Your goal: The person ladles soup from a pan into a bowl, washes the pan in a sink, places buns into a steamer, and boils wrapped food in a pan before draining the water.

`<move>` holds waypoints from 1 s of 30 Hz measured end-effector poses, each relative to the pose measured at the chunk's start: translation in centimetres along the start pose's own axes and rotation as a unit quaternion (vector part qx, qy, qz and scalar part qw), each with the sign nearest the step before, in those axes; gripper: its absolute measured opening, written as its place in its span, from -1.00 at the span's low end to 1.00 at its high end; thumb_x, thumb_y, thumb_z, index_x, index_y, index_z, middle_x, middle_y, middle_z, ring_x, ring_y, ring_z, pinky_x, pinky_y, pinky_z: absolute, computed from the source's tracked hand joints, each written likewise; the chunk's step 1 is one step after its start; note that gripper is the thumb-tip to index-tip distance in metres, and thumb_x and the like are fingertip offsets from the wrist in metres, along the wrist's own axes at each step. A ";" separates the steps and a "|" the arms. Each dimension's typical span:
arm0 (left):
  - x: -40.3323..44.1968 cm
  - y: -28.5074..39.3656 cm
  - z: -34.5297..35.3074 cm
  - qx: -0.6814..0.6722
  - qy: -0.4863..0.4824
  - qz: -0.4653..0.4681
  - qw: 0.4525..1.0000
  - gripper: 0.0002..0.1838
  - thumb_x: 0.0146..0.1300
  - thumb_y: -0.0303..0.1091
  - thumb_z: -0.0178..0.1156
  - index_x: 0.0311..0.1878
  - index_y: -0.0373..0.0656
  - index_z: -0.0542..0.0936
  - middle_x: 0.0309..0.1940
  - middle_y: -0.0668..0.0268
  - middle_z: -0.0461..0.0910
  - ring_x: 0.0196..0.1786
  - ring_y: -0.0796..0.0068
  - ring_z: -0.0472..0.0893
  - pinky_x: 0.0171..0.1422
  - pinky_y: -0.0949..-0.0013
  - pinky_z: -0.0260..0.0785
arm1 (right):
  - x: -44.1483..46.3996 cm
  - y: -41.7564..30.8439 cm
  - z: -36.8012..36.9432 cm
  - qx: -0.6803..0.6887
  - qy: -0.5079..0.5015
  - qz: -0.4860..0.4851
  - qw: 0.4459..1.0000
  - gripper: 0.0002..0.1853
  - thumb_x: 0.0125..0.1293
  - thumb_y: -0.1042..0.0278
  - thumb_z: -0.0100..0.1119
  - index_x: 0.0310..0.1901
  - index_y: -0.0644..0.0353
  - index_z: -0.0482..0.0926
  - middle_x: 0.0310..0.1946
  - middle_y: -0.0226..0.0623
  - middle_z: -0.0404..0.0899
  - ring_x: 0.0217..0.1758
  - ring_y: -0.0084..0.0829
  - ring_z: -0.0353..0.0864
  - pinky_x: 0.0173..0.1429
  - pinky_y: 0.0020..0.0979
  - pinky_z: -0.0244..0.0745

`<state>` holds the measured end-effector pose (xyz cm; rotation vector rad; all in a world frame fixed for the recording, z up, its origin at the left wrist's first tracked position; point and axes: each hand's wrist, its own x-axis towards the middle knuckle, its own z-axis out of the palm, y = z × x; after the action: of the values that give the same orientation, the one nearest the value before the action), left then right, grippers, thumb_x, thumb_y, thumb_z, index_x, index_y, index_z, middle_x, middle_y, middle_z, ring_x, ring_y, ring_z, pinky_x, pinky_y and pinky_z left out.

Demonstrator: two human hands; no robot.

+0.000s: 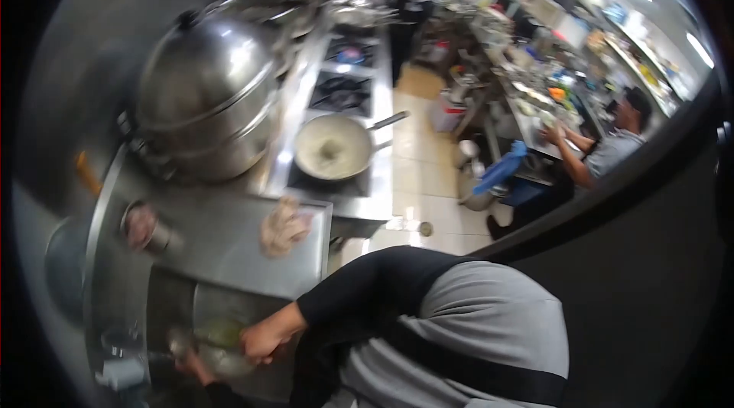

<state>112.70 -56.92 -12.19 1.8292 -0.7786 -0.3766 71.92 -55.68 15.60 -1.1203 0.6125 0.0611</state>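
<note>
Over the sink basin (pixel 172 297), my right hand (pixel 264 341) is closed, its fingers wrapped round something at the edge of a blurred yellow-green item (pixel 222 331). My left hand (pixel 195 366) is lower and to the left, close to a pale, rounded, shiny thing (pixel 229 362) that may be a bowl. Blur and the angle hide most of its fingers. A crumpled cloth (pixel 284 228) lies on the steel counter (pixel 222 232) beyond the basin.
A large domed steel steamer pot (pixel 206 94) stands at the back left. A pan (pixel 332 148) with pale contents sits on the stove, its handle pointing right. A metal container (pixel 145 228) stands on the counter. Co-workers are at the right-hand worktop (pixel 535 125) and the far end.
</note>
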 end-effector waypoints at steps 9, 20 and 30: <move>5.1 1.2 -4.8 0.193 -0.265 0.046 0.943 -0.66 0.47 -0.31 0.01 0.16 -0.29 0.59 -0.01 0.10 0.67 -0.04 0.25 0.60 0.05 0.17 0.43 | 0.1 1.1 -1.0 0.197 -0.021 0.044 0.979 -0.87 0.21 0.46 0.17 -0.46 0.20 0.45 -0.64 -0.41 0.36 -0.67 -0.53 0.37 -0.63 -0.39 0.26; -3.6 7.7 0.3 -0.354 -0.079 -0.301 0.882 -0.59 0.40 -0.26 0.22 0.25 -0.16 0.46 -0.26 0.37 0.52 -0.37 0.51 0.43 -0.31 0.39 0.34 | 2.0 2.3 -2.1 0.206 0.025 0.017 0.978 -0.78 0.19 0.50 0.15 -0.11 0.23 0.46 -0.63 -0.48 0.34 -0.66 -0.58 0.37 -0.61 -0.40 0.30; 6.9 1.9 -3.6 0.190 -0.218 -0.019 0.957 -0.60 0.46 -0.29 0.08 0.25 -0.30 0.49 -0.22 0.15 0.63 -0.34 0.27 0.57 -0.25 0.24 0.39 | -0.4 1.9 -1.7 0.207 -0.027 0.037 0.977 -0.92 0.24 0.47 0.19 -0.38 0.12 0.50 -0.61 -0.50 0.41 -0.64 -0.59 0.41 -0.57 -0.42 0.30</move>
<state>119.31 -59.38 -8.37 2.1532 -1.1836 -0.7097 70.25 -56.15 13.74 -0.6903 0.5858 0.0252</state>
